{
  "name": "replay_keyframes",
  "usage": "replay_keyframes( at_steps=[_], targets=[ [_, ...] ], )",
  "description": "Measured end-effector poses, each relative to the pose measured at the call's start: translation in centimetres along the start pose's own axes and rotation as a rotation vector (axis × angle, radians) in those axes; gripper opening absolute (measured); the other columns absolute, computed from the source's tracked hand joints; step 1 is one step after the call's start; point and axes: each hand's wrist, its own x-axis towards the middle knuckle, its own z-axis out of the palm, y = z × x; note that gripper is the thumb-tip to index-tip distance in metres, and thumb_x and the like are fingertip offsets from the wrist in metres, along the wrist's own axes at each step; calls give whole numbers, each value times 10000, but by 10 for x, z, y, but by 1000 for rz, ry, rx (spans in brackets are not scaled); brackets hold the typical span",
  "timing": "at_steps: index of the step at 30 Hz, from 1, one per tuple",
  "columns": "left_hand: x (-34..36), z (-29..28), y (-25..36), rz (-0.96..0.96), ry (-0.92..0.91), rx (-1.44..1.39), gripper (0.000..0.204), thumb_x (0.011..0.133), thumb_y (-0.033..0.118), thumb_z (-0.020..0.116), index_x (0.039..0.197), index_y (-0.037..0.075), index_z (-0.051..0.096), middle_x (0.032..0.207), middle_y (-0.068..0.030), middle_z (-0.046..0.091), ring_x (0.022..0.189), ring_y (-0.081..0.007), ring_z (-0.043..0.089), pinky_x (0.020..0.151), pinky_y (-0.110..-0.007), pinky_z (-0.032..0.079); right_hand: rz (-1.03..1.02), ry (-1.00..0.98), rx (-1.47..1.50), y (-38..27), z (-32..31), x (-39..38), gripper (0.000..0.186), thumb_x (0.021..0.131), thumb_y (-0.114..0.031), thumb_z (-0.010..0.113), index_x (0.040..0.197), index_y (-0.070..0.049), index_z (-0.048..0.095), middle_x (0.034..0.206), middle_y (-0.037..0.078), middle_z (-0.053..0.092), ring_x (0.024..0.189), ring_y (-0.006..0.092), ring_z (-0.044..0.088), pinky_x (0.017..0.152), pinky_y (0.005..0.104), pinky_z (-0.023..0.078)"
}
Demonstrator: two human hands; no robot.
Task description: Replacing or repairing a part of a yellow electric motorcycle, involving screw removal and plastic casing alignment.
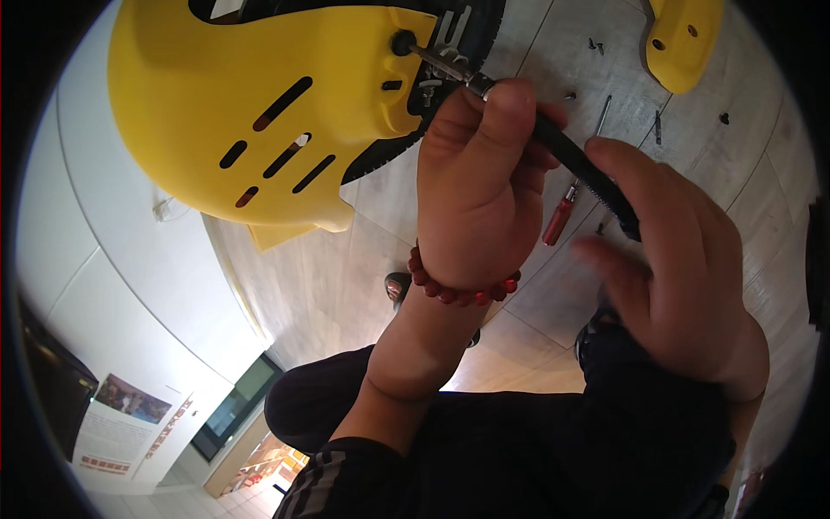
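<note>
My left hand (484,173), with a red bead bracelet at the wrist, is closed around a screwdriver (575,156) with a metal shank and a long black handle. Its tip reaches a round dark recess at the edge of a yellow plastic cover (346,65) with several slots. Beside the handle's lower end is my right hand (683,242), thumb and fingers apart. The thumb is blurred, and whether the index finger touches the handle is unclear. A black tyre (367,164) shows behind the cover, next to a metal bracket with a bolt (428,91).
On the wood-look floor lie a red-handled screwdriver (560,218), several loose screws (596,45) and a thin dark metal piece (658,128). Another yellow plastic part (683,52) lies at the far right. A white panel (130,251) stands on the left. My dark-clothed legs are below.
</note>
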Motion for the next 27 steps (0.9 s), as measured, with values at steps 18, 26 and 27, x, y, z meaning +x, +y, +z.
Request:
replay_keyframes(
  at_steps=[18,26,27],
  targets=[
    [8,2,1,-59,-156,-10,167,918,190,557,999,45,579,906,-84,645,750,-126,596,698,-255,483,226,-26,287,-11,-5,7,314,941,-299,467,945,2,558,591,15,493,466,65,417,445,217,329],
    [3,14,0,-36,-49,20,164,922,189,552,1002,48,576,928,-102,648,738,-135,604,690,-261,492,954,-288,934,-23,-20,21,363,933,-348,481,1000,4,534,541,10,458,420,70,401,391,195,312],
    [3,9,0,-10,-108,11,152,920,187,554,992,55,579,913,-98,652,732,-132,607,674,-260,493,952,-291,941,-22,-18,19,363,933,-348,481,1000,4,534,541,10,458,420,70,401,391,195,312]
  ],
)
